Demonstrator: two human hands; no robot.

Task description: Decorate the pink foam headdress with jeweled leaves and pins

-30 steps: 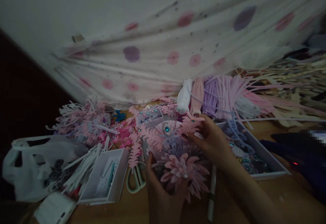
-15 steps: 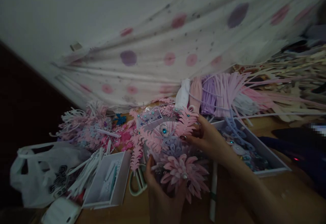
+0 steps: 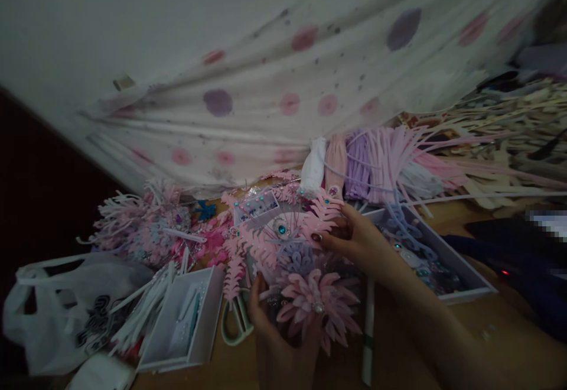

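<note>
Dim wooden table (image 3: 509, 343), cluttered. Left hand (image 3: 277, 343) grips pink-and-lilac foam flower crown (image 3: 310, 295) from below, right of green scissors (image 3: 234, 319); right hand (image 3: 358, 242) pinches its pink foam leaf (image 3: 321, 215). Hard pinching may tear the leaf or loosen gems.

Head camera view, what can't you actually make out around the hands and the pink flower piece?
- Left hand: palm and lower fingers hidden behind the pink flower piece; wrist cut off by the bottom edge.
- Right hand: fingertips buried among the pink leaf cutouts, so its grip is unclear.
- Tray contents: too dim and small.
- Pixelated patch at the right edge: blurred out.
</note>
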